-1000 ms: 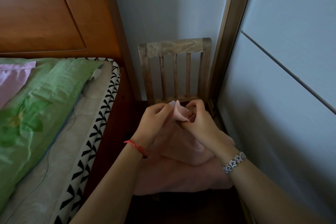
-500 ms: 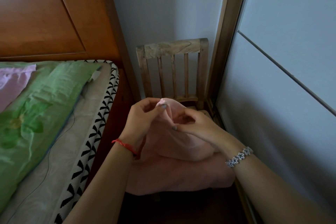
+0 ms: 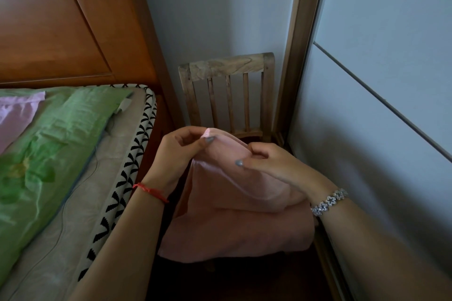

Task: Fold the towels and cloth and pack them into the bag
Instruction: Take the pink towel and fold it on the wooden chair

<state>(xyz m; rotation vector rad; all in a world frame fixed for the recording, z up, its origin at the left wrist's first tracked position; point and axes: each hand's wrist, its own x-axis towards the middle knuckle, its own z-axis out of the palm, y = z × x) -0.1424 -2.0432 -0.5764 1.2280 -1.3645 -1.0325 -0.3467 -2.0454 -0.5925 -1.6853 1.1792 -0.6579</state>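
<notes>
Over the wooden chair (image 3: 227, 68) wedged between the bed (image 3: 117, 159) and the wardrobe door, both hands hold up a pink towel (image 3: 234, 193). The left hand (image 3: 181, 151) pinches one top corner between thumb and forefinger, the other fingers loosely curled; the right hand (image 3: 271, 164) pinches the same upper edge further along, thumb on the near face. A second ago the two hands were bunched together, picking at one small tip of cloth. Now they have drawn apart along the edge, so a short stretch of hem runs taut between them while the rest hangs down and heaps on the seat. That suggests the corner hunt is over and the towel can be shaken out for its first fold. No bag is in view, and another pale pink cloth (image 3: 17, 110) waits on the bed.
</notes>
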